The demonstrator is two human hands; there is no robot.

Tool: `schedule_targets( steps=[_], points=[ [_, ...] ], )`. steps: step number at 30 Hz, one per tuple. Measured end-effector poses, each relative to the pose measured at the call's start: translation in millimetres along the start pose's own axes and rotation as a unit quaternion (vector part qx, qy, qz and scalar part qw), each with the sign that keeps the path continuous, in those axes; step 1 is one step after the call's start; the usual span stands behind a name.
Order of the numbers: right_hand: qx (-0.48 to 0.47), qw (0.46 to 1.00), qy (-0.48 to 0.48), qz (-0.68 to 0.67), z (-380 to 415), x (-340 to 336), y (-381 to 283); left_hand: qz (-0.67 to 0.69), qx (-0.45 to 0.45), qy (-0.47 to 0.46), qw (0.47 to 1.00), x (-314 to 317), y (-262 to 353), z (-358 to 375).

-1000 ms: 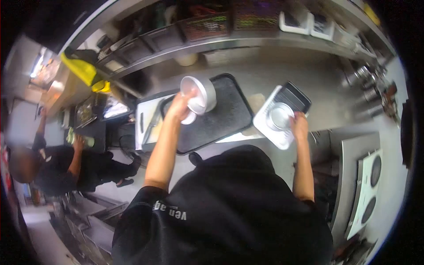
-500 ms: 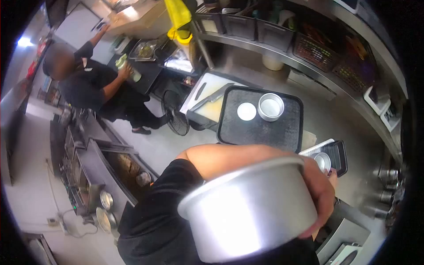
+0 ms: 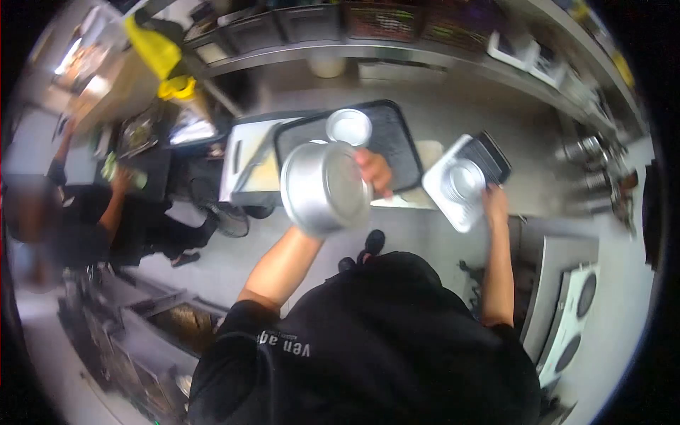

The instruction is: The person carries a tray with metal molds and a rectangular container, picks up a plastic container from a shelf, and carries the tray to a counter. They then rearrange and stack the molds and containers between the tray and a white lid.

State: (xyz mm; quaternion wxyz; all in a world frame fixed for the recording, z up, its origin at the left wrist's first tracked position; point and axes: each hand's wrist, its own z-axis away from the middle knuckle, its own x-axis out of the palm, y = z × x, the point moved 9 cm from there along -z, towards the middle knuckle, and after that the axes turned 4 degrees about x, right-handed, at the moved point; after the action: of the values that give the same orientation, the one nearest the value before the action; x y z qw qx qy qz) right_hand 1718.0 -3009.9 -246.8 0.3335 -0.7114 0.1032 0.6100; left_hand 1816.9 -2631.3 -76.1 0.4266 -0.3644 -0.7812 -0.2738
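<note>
My left hand (image 3: 374, 174) grips a deep round metal cake tin (image 3: 322, 190), raised close to the camera and tilted with its base to the right. Below it, on a black tray (image 3: 402, 134), stands another round tin (image 3: 348, 127), partly overlapped by the raised one. To the right, my right hand (image 3: 494, 197) is closed at the edge of a round metal tin (image 3: 465, 180), its fingertips partly hidden. That tin is on or just over a white tray (image 3: 453, 221), beside a black ribbed container (image 3: 490, 157).
A white cutting board (image 3: 244, 152) with a knife (image 3: 256, 161) lies left of the black tray. Grey bins (image 3: 309, 25) line the shelf above. A co-worker (image 3: 78, 212) stands at the left, holding a light green bottle (image 3: 127, 173). Metal containers (image 3: 591, 152) stand at the right.
My left hand has carried the cake tin away from the camera, towards the black tray. The view has turned and straightened. My right hand stays by its tin.
</note>
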Motion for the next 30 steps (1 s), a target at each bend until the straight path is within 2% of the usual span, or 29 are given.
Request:
schedule_targets(
  steps=[1,3,4,6,7,12,14,15,19,25,26,28,30],
  points=[
    [0.020,1.000,-0.003,-0.011,-3.3,1.5,3.6,0.017,-0.013,-0.006,1.000,-18.8,-7.0,8.5],
    [0.069,0.994,-0.027,-0.075,-10.0,18.6,14.7,-0.059,0.049,0.113,0.991,-67.7,-4.8,18.7],
    [0.100,0.986,-0.048,-0.127,-12.1,27.8,20.2,-0.052,0.047,0.108,0.992,-78.0,-13.9,18.8],
    [0.077,0.991,0.047,-0.100,-9.3,17.3,12.9,-0.052,0.043,0.152,0.986,-104.9,-35.1,23.6],
    [0.055,0.996,0.063,-0.044,-3.1,3.8,-6.6,-0.039,0.053,0.186,0.980,-124.0,-42.5,26.1],
    [0.081,0.991,0.057,-0.089,-12.5,14.6,5.3,0.007,0.077,0.212,0.974,-165.2,-89.3,14.0],
    [0.096,0.984,0.058,-0.140,-18.0,15.2,11.1,0.011,0.089,0.270,0.959,-188.4,-105.1,8.9],
    [0.103,0.982,0.016,-0.157,-19.1,18.9,10.9,0.007,0.087,0.248,0.965,-192.3,-113.5,0.3],
    [0.090,0.972,-0.010,-0.218,-18.8,29.7,23.6,-0.002,0.128,0.282,0.951,-240.9,-139.9,-7.1],
    [0.121,0.931,-0.118,-0.324,-33.3,60.0,35.9,-0.071,0.154,0.276,0.946,-227.1,-153.2,-9.4],
    [0.118,0.930,-0.123,-0.325,-36.7,64.8,37.8,-0.098,0.156,0.275,0.944,-222.7,-153.7,-7.4],
    [0.064,0.934,-0.138,-0.323,-44.1,71.2,31.9,-0.067,0.162,0.252,0.952,-223.4,-155.6,-3.2],
    [0.080,0.922,-0.168,-0.338,-31.6,35.0,8.5,-0.097,0.170,0.265,0.944,-221.1,-157.0,-0.9]
  ],
)
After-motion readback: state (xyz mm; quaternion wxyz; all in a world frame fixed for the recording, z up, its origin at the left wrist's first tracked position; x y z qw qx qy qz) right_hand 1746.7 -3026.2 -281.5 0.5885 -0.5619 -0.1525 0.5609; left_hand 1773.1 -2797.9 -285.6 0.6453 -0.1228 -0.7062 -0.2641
